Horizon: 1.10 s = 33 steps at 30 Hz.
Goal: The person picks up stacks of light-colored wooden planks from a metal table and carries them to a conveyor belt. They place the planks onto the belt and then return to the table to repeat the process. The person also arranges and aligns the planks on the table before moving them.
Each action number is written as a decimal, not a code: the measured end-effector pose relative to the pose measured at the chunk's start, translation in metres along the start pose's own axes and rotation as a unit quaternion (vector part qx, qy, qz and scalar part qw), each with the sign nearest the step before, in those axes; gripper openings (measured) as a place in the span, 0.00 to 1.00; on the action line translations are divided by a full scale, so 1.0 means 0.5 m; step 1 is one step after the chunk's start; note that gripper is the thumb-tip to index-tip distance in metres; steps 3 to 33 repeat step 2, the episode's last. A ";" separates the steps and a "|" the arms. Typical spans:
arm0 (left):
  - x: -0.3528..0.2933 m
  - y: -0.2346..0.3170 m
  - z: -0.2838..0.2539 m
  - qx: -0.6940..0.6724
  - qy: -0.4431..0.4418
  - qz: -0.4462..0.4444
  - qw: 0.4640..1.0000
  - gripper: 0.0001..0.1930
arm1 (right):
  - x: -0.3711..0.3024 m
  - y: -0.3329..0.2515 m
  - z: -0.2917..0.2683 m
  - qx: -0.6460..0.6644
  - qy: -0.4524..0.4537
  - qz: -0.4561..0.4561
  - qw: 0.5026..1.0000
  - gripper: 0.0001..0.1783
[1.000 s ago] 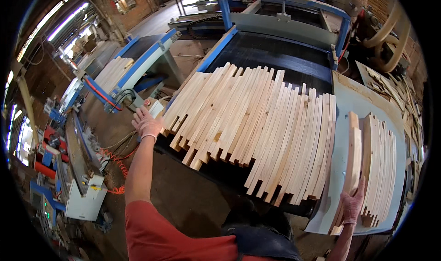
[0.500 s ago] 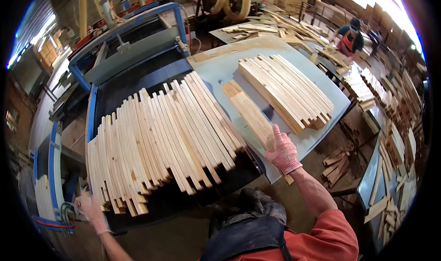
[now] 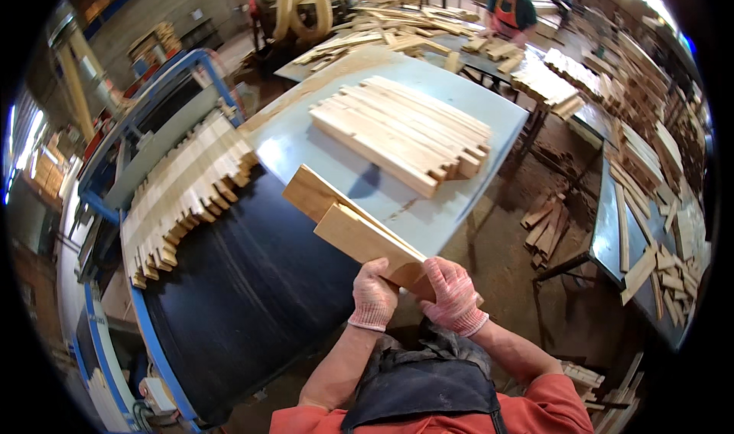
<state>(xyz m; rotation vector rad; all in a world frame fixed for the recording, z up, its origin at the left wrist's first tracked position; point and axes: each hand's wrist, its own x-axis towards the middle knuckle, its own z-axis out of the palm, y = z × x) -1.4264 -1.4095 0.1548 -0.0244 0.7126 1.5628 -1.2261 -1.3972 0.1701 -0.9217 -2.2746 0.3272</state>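
My left hand (image 3: 375, 293), in a pink-and-white knit glove, is closed on the near end of some flat wooden boards (image 3: 367, 243). Gloved alike, my right hand (image 3: 449, 293) grips the same boards from the right, its thumb side against their edges. The boards overlap unevenly, one jutting out past another at the far end, and they are held in front of my apron by the table's near corner. How many there are cannot be told. Beyond them, a block of wooden strips (image 3: 401, 132) lies side by side on the light-blue tabletop (image 3: 294, 140).
A black conveyor belt (image 3: 245, 281) runs on my left, with a row of slats (image 3: 187, 193) at its far end by a blue machine frame (image 3: 210, 67). Wood scraps (image 3: 547, 228) lie on the floor at right. A co-worker (image 3: 508, 14) stands at a far table.
My left hand has come from the far left to the boards, which are now raised off the table. The slat row has travelled away along the belt toward the blue frame. The view has shifted.
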 end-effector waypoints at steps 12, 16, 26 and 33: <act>0.010 -0.038 0.031 0.028 -0.016 -0.011 0.999 0.35 | -0.036 0.046 -0.037 0.012 0.014 0.031 0.999 0.58; 0.010 -0.038 0.031 0.028 -0.016 -0.011 0.999 0.35 | -0.036 0.046 -0.037 0.012 0.014 0.031 0.999 0.58; 0.010 -0.038 0.031 0.028 -0.016 -0.011 0.999 0.35 | -0.036 0.046 -0.037 0.012 0.014 0.031 0.999 0.58; 0.010 -0.038 0.031 0.028 -0.016 -0.011 0.999 0.35 | -0.036 0.046 -0.037 0.012 0.014 0.031 0.999 0.58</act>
